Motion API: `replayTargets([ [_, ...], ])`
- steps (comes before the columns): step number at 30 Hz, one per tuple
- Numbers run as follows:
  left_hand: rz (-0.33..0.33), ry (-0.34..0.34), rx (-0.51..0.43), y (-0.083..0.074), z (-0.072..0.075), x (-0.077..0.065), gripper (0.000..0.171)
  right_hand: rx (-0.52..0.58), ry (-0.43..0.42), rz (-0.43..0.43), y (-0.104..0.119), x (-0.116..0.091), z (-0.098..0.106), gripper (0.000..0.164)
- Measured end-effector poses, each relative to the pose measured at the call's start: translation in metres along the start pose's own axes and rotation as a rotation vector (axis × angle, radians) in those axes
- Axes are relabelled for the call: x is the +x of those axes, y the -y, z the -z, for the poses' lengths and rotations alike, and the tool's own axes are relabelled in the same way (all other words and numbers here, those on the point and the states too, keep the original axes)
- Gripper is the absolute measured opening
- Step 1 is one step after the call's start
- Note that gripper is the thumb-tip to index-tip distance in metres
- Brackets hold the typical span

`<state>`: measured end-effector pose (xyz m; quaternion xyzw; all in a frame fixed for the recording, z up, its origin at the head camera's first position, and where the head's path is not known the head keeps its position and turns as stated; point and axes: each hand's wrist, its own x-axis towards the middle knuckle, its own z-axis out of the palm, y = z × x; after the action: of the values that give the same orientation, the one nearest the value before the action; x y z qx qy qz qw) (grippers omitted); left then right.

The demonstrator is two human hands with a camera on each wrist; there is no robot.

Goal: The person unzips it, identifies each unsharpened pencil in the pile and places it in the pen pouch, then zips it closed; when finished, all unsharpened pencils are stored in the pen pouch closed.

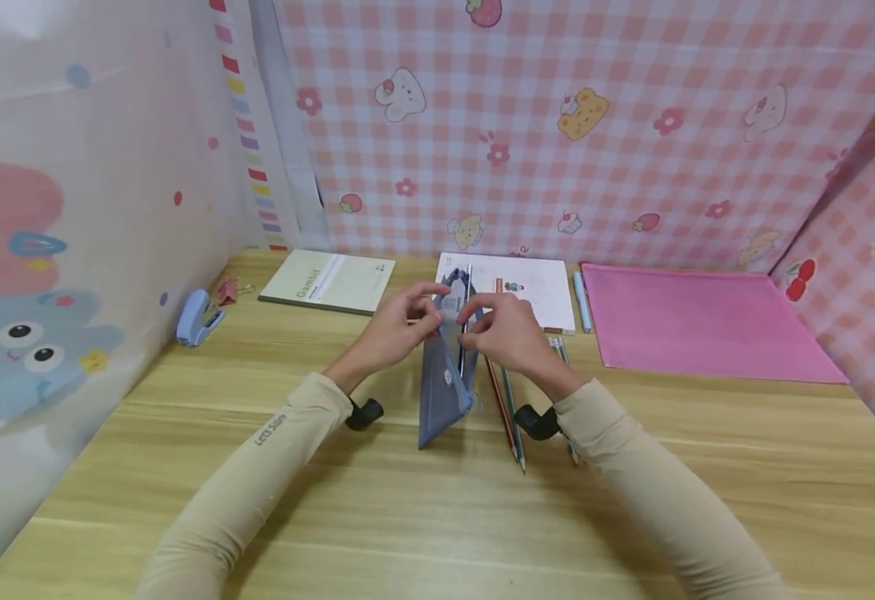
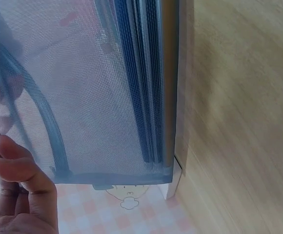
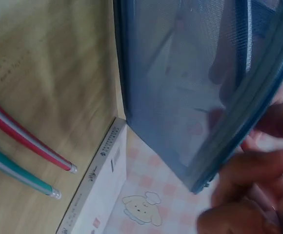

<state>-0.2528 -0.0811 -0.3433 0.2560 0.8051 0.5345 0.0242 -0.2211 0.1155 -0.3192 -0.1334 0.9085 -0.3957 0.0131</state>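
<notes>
Wood-grain table (image 1: 437, 533) ringed by printed walls in bright light.
At twelve o'clock the back wall (image 1: 632, 50) is pink-and-white check, dotted with strawberries, flowers, a cupcake and little cartoon animals. Around ten o'clock a strip of coloured bars (image 1: 259, 177) runs down beside the corner. The left wall (image 1: 137, 133), at nine o'clock, is whitish, with scattered dots and two big cartoon figures, one pink, one blue; a pale glare sits high on it toward ten. At three o'clock the slanting right wall (image 1: 868, 304) shows pink check and red cherries. A soft sheen lies on the tabletop at six.
</notes>
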Motion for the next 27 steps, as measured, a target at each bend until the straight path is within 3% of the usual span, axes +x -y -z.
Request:
replayTargets([
  [3, -0.008, 0.003, -0.009, 0.001, 0.000, 0.000, 0.037, -0.089, 0.056, 0.033, 0.002, -0.002, -0.001, 0.017],
  [5, -0.017, 0.002, -0.010, 0.001, 0.001, 0.000, 0.037, -0.125, 0.051, 0.068, 0.002, -0.004, -0.001, 0.016],
  [10, -0.015, -0.002, -0.015, 0.000, 0.000, 0.000, 0.038, -0.102, -0.078, 0.121, -0.003, -0.011, 0.013, 0.014],
  [14, 0.003, -0.005, -0.023, -0.001, 0.001, -0.001, 0.038, -0.101, -0.123, 0.106, -0.025, -0.015, 0.035, 0.010],
  [21, 0.014, -0.003, -0.039, 0.000, 0.002, -0.003, 0.040, -0.161, 0.095, 0.041, -0.084, -0.037, 0.054, 0.008],
  [27, 0.014, -0.006, -0.023, -0.001, 0.002, -0.003, 0.039, -0.190, 0.189, 0.037, -0.109, -0.054, 0.058, 0.005],
])
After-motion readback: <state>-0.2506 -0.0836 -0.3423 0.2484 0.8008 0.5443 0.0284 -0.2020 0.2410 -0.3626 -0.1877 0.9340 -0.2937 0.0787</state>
